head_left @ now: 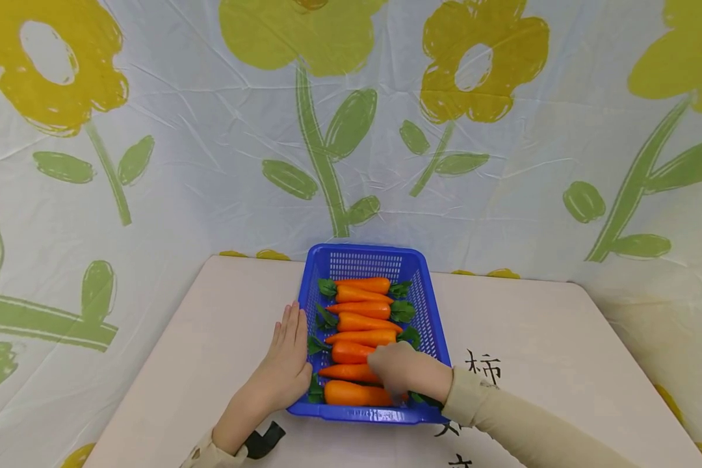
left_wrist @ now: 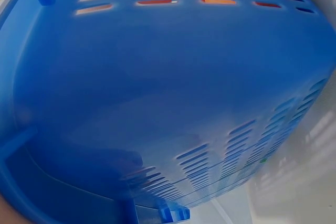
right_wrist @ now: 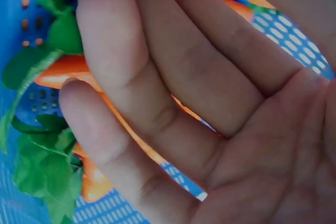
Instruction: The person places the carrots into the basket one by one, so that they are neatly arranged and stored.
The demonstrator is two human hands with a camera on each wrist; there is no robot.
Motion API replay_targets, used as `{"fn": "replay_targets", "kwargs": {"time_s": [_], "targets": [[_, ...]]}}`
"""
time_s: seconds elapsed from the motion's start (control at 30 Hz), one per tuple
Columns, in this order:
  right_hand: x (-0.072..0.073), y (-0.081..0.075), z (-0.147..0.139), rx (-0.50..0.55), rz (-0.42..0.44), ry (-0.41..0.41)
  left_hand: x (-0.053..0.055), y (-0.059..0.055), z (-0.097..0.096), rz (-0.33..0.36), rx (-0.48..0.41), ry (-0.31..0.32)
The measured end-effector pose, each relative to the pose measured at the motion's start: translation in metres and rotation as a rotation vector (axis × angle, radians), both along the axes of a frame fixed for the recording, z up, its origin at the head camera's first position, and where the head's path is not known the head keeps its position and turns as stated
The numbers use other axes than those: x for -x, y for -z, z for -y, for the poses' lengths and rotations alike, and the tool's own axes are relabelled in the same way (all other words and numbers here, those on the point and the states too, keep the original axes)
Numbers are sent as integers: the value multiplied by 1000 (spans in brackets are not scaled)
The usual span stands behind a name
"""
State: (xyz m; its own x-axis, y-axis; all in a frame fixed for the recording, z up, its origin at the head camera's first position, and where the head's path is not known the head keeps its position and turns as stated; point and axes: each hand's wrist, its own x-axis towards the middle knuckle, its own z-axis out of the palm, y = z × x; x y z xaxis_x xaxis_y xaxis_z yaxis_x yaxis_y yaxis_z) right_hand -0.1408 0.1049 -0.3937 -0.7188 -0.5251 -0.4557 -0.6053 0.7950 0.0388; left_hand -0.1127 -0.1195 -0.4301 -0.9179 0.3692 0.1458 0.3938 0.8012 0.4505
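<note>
A blue plastic basket (head_left: 357, 414) holds several orange carrots (head_left: 363, 322) with green leafy tops, laid crosswise in a row with tops alternating left and right. My left hand (head_left: 285, 367) lies along the basket's left side with straight fingers; the basket's slotted wall (left_wrist: 157, 66) fills the left wrist view. Over the near right part of the basket, my right hand (head_left: 406, 367) reaches down, its fingertips at the nearest carrot (head_left: 353, 394). From the palm side, the right fingers (right_wrist: 113, 30) are slightly bent, with carrots and leaves (right_wrist: 44, 166) behind them. The right thumb is hidden.
The basket stands on a pale table (head_left: 240, 292) with black printed characters (head_left: 483, 368) to its right. Behind the table hangs a white cloth (head_left: 210, 117) with yellow flowers. A black strap (head_left: 264, 441) is at the left wrist.
</note>
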Motion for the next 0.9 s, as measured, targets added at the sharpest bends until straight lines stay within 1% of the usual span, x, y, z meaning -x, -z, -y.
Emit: {"fn": "replay_targets", "kwargs": {"time_s": [0.23,0.3,0.4,0.53,0.7,0.9], "targets": [[-1,14,4,-115,-57,-39,-1,1,0,25,16,-4],[-1,17,4,-128,-68,-45,-1,2,0,27,18,-4],[0,18,5,-142,-62,-41,-1,2,0,26,24,-3],[1,19,6,-139,-51,-29,-2,2,1,18,35,-3],[3,20,5,-110,-75,-47,-1,2,0,-8,19,2],[7,16,1,-74,-37,-23,0,1,0,-8,17,4]]}}
